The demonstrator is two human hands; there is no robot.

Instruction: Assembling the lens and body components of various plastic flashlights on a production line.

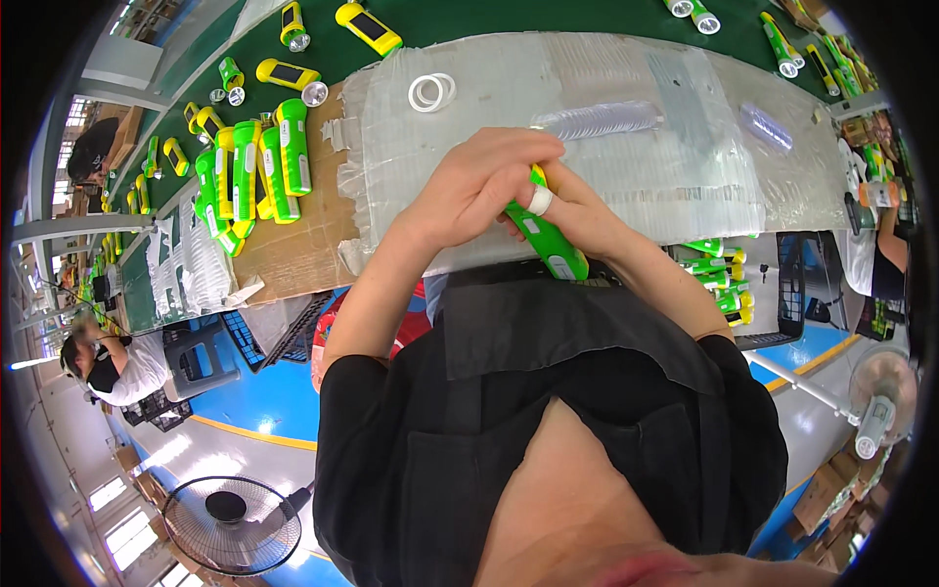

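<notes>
A green and yellow flashlight (553,245) is held between my two hands at the near edge of the bench, its green end pointing down toward my apron. My left hand (474,186) is closed over the upper end and hides it. My right hand (584,213) wraps the body from the right, with a white band around one finger. Two white rings (430,93) lie overlapping beyond my left hand. Past my right hand lies a row of clear round discs (611,119), and a second such row (766,127) lies farther right.
Several green and yellow flashlights (271,166) are piled on cardboard (303,245) at left. More sit in a dark crate (778,338) at lower right. Others lie on the green belt (509,22) beyond the plastic-covered bench (675,196). A fan (230,523) and other people are around.
</notes>
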